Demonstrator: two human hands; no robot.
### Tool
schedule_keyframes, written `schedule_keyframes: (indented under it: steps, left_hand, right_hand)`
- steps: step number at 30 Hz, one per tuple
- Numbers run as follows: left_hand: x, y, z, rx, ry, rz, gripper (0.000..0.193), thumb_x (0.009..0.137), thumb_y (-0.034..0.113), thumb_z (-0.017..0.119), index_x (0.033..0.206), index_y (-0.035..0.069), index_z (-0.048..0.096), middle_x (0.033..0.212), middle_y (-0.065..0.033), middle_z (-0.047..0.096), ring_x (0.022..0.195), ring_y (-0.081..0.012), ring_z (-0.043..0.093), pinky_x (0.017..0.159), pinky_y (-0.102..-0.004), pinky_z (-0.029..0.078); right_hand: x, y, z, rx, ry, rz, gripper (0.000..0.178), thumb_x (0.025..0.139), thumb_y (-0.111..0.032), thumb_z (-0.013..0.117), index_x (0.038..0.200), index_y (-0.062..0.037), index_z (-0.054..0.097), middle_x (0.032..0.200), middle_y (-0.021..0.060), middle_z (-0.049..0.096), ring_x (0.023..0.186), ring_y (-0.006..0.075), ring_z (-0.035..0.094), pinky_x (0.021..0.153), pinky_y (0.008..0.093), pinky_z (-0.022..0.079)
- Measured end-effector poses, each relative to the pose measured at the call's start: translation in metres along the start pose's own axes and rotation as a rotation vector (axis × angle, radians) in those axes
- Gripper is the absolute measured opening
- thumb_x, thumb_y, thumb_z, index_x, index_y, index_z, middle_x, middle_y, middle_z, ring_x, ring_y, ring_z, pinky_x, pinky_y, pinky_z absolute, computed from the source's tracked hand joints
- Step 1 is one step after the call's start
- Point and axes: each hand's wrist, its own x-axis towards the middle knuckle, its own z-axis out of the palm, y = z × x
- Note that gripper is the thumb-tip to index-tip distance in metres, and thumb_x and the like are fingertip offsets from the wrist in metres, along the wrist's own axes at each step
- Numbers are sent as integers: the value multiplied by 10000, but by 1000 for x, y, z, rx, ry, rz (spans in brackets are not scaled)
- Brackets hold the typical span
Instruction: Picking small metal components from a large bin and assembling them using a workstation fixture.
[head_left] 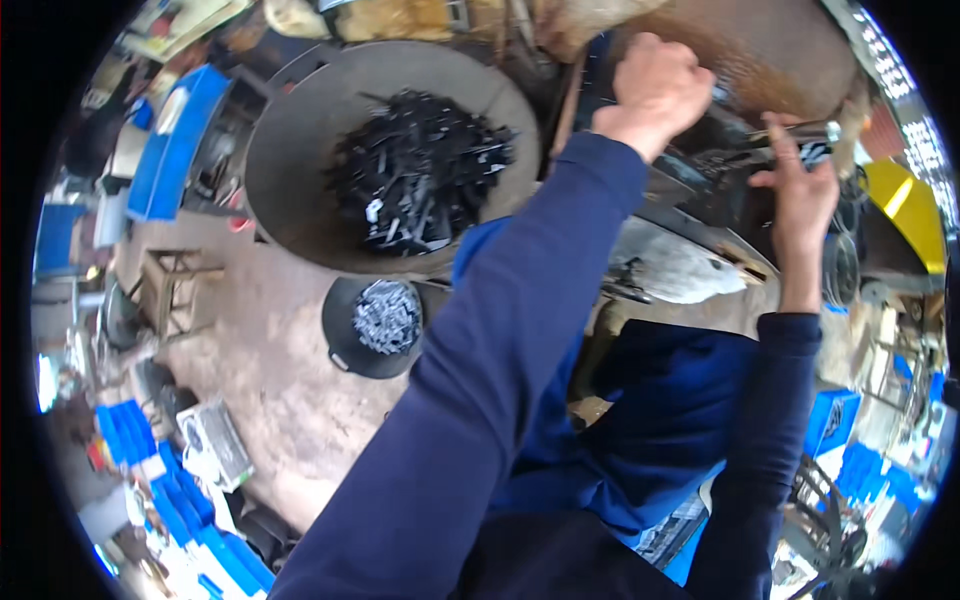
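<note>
My left hand point(658, 92) is closed in a fist over a dark, oily metal work surface point(690, 175) at the upper right. Whatever lies inside its fingers is hidden. Further right, my right hand point(803, 195) reaches up with its index finger extended and thumb apart. Its other fingers curl by small dark shiny pieces point(815, 153), close to a bright metal cylinder point(828, 131); the exact grip is hard to make out. Left of my left arm, a wide round metal pan point(290, 160) holds a heap of black strip-like metal pieces point(420, 170).
Below the pan stands a dark bucket point(342, 345) of small grey metal parts point(387, 316). A whitish rag-like piece point(670, 265) hangs at the bench's front. There are a wooden stool point(170, 290), blue bins point(178, 145) at left, and a yellow panel point(905, 215) at right.
</note>
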Motion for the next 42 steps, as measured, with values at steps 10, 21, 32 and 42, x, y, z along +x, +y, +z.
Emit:
schedule_keyframes:
  steps: [10, 21, 32, 42]
  left_hand:
    - [-1, 1, 0, -122, 35, -111, 149, 782, 251, 716, 818, 111, 756, 1079, -184, 610, 1043, -345, 613, 915, -421, 502]
    - [-2, 6, 7, -178, 54, -14, 159, 786, 230, 702, 786, 77, 748, 1106, -206, 607, 1009, -363, 625, 881, -446, 516]
    - [-15, -12, -85, -274, 17, 101, 244, 880, 220, 592, 925, 5, 700, 813, -132, 660, 769, -249, 628, 707, -373, 493]
    - [-134, -231, -262, 420, -210, -644, 314, 917, 306, 612, 886, 0, 671, 762, -85, 648, 585, -174, 591, 563, -307, 474]
  right_hand:
    - [104, 43, 26, -147, 46, 159, 333, 893, -317, 741, 1066, -34, 717, 661, -27, 493, 533, 76, 493, 512, 242, 490]
    - [127, 55, 23, -172, 58, 132, 327, 902, -352, 726, 1060, -65, 736, 589, -54, 435, 518, 76, 500, 511, 245, 454]
    - [121, 51, 23, -138, 95, 161, 379, 889, -390, 728, 1089, -68, 725, 624, -54, 475, 519, 62, 521, 500, 209, 446]
    - [128, 37, 28, 181, -130, 162, 538, 946, -79, 615, 1357, 102, 319, 1122, 289, 566, 736, 328, 605, 429, 408, 497]
